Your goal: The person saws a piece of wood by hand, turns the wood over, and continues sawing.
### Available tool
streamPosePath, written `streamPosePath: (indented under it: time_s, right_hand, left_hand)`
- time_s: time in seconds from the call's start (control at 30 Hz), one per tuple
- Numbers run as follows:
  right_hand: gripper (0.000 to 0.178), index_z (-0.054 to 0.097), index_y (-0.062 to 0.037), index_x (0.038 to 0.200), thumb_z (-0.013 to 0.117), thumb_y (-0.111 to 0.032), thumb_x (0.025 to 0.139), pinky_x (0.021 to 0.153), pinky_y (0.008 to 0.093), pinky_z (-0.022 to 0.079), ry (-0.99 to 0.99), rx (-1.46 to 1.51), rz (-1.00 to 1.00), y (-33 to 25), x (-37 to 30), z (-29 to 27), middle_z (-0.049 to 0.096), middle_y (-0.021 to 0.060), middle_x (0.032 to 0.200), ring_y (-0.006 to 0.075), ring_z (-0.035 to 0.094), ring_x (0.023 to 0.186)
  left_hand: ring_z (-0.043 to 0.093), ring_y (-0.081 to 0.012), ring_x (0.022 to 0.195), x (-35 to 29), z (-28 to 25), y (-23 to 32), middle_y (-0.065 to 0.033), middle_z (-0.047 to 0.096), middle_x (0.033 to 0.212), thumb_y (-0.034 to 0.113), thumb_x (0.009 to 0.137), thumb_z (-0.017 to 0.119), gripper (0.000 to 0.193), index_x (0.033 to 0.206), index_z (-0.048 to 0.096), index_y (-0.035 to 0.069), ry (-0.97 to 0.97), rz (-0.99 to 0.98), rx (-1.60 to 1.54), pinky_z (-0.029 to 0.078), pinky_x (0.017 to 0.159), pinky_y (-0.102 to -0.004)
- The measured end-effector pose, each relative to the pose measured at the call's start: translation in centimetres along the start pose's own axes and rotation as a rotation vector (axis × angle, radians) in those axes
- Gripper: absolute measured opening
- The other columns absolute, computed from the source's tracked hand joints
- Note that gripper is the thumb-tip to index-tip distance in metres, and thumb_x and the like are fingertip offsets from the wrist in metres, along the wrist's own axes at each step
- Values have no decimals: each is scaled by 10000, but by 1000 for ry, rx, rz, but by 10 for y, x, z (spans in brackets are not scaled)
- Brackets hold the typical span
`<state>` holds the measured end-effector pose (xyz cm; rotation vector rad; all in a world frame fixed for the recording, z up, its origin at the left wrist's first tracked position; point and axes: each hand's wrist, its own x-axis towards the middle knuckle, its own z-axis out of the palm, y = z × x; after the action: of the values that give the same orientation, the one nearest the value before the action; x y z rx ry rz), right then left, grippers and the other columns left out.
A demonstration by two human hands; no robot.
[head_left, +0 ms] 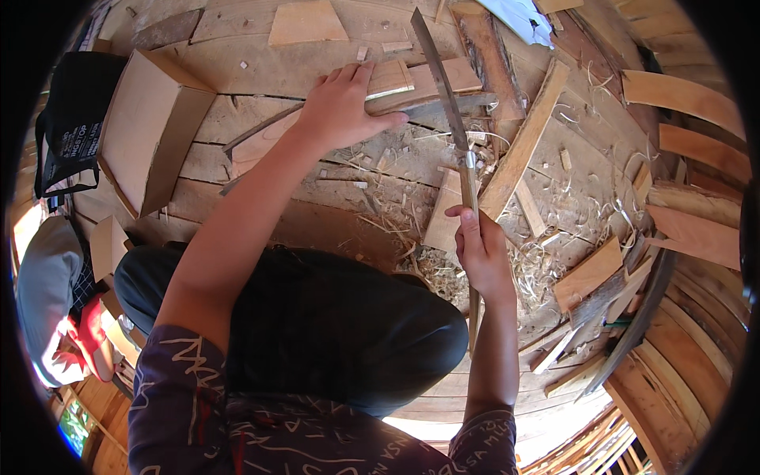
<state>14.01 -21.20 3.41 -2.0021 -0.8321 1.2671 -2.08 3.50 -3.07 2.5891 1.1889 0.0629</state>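
Saw, upper centre, clasped in closed right hand; left hand, open, thumb out, rests upon wood piece. Plank floor, shavings centre right.

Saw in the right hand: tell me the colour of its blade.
Dark grey; the saw blade shows best in the head view.

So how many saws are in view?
1. The long-handled saw is held in the right grip, its blade pointing toward the picture's top, right of the left grip. Others could be hidden under the scattered wood.
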Motion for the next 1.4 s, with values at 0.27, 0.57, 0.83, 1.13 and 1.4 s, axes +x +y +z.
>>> streamPosePath:
  time_s: [0.27,0.57,0.83,1.13,1.4]
  right_hand:
    - [327,602,22,1058,483,-281,1024,512,411,437,86,-127,-104,-6,30,19,543,170,572,304,582,517]
    - [287,587,16,1065,494,-251,1015,530,472,466,155,-255,-229,-11,46,33,598,226,623,405,645,595]
    - [284,591,13,1060,485,-248,1018,531,473,482,135,-294,-197,-13,40,31,623,231,664,407,653,610]
    - [289,588,8,1033,483,-261,1016,524,487,468,175,-316,-238,-16,46,37,588,223,602,420,640,594]
    - [326,600,21,1016,478,-281,1015,553,512,475,161,-366,-146,-27,32,33,604,253,635,461,635,649]
  left_hand:
    - [492,-358,1278,-4,1,21,-206,497,1397,700,655,732,1108,1469,368,43,22,-118,28,355,1082,-482]
    - [464,-361,1313,5,-2,21,-192,486,1417,668,603,771,1143,1468,369,36,-59,-200,3,421,1055,-479]
    - [457,-369,1318,2,4,17,-198,483,1420,696,595,760,1170,1465,367,18,-11,-190,-12,421,1057,-477]
    - [499,-373,1263,5,18,8,-187,526,1366,606,922,475,791,1448,394,21,108,-139,-18,444,1016,-484]
    - [562,-361,1166,3,22,9,-166,590,1254,551,942,477,709,1420,435,28,156,-145,17,483,952,-490]
